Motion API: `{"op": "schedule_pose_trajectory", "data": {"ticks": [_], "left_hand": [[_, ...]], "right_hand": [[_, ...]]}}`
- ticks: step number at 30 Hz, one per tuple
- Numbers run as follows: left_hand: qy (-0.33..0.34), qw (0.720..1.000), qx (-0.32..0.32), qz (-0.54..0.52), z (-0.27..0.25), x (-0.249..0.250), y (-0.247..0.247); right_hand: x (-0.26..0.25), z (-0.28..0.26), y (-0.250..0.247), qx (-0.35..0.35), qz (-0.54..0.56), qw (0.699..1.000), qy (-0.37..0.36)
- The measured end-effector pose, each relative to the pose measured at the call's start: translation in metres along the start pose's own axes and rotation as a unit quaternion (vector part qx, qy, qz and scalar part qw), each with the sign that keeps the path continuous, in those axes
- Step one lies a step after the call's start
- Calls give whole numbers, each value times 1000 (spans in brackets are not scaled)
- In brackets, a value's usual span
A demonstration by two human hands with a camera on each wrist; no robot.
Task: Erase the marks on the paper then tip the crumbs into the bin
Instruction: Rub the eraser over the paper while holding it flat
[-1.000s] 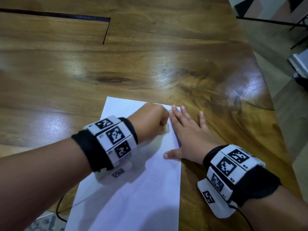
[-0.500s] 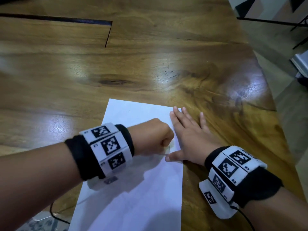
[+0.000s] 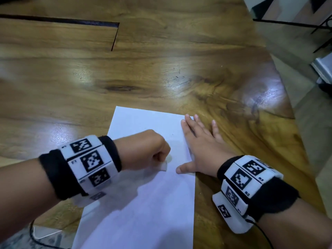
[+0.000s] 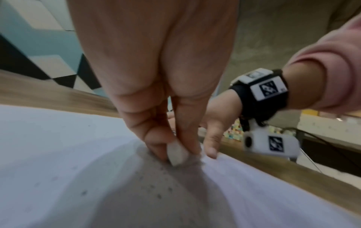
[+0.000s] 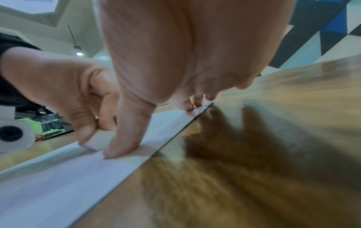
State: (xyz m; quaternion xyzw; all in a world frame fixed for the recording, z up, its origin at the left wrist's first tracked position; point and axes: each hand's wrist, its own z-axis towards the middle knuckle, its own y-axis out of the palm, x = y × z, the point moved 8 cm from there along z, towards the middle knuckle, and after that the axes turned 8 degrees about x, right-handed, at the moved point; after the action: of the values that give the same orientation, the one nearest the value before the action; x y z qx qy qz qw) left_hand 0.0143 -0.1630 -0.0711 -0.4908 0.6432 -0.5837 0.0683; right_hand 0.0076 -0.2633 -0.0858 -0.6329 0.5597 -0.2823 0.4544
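Rubbing goes on: left hand (image 3: 145,150) pinches the eraser (image 4: 176,154) against the paper (image 3: 143,203) on the tabletop (image 3: 161,69); crumbs (image 4: 156,188) scatter beside it; right hand (image 3: 201,150) lies flat on the sheet's edge. Next, gather crumbs; no bin in view.

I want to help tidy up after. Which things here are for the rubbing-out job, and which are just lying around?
For the job:
- eraser, pinched in the left hand
- paper, held flat by the right hand
- crumbs scattered on the paper

Just lying around:
- black cable at the table's near edge

No bin shows in these pictures.
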Motion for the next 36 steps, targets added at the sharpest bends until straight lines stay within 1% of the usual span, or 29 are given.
{"op": "schedule_pose_trajectory", "data": {"ticks": [1,2,4,5,6,7,8,11,12,14,17,20,23,26,28,29,30,33,36], "left_hand": [[-4,1000,6,3,5,-2,-5],[-12,999,40,5,13,-6,-15],[-46,989,142,3,36,-16,-45],[-54,982,183,10,45,-19,-56],[-55,977,205,16,51,-18,-61],[-51,977,208,16,51,-16,-60],[-45,980,193,10,48,-12,-54],[-1,993,118,-5,18,2,-22],[16,994,104,-2,8,7,-14],[22,994,106,2,-3,9,-6],[11,993,117,26,-4,9,-3],[-1,992,121,25,-5,9,-2],[-14,992,121,28,-5,8,-4],[-30,994,92,50,-1,9,-8],[-58,996,58,45,6,6,-13],[-71,996,51,29,12,4,-18],[-84,994,63,10,20,3,-24],[-118,981,151,-29,44,-2,-47],[-128,972,189,-53,49,-2,-46]], "right_hand": [[0,0,0,0,0,1000,1],[0,0,0,0,-1,1000,1],[0,0,0,0,-4,1000,2],[0,-1,0,-1,-6,1000,3],[-1,0,0,-3,-7,1000,4],[-1,0,0,-5,-10,1000,4],[-1,0,0,-4,-12,1000,3],[0,0,-1,1,-11,1000,4],[0,0,-1,1,-11,1000,3],[0,2,1,1,-11,1000,1],[3,2,0,2,6,1000,-11],[15,5,-13,13,22,999,-34],[19,11,-23,5,-22,997,-76],[13,17,-22,-12,-62,993,-102],[13,19,-21,-15,-58,994,-95],[14,20,-20,-17,-52,994,-90],[14,19,-19,-20,-50,995,-87],[15,19,-17,-27,-58,995,-81],[15,20,-16,-36,-59,995,-75]]}}
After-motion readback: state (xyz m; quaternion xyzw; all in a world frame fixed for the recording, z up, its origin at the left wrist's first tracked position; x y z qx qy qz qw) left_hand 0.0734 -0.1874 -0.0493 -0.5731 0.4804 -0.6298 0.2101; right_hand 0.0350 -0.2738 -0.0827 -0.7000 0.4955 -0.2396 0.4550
